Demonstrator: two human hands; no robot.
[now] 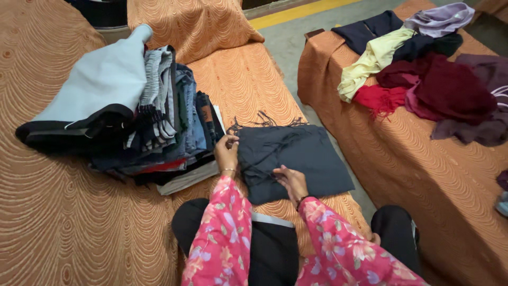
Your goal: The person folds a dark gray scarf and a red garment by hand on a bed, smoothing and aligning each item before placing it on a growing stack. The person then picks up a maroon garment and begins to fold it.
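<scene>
Here, 2 hands in pink floral sleeves work on a dark grey fringed scarf (296, 159) lying folded into a rough square on an orange patterned bedspread (63, 222). The left hand (226, 153) sits at the scarf's upper left corner, fingers curled closed and pinching the edge of the cloth, just beside the fringe that trails off beyond the fingertips. The right hand (290, 181) rests on the scarf's near edge, fingers bent and pressing or gripping a crease in the fabric; how tightly it grips I cannot tell.

Just beyond the left hand's knuckles, to its outer side, leans a stack of folded clothes (153, 122), blues, greys and a red edge, topped by a pale grey and black garment (95, 90). Well apart, past the right hand and across a strip of floor, a loose heap of unfolded garments (423, 69) in maroon, red, cream, navy and lilac lies on a second orange-covered surface.

The step in hand appears to be squaring and smoothing a fold. By my judgement, the next move calls for both hands to keep the corners aligned, with the fringe tucked clear of the fold.
</scene>
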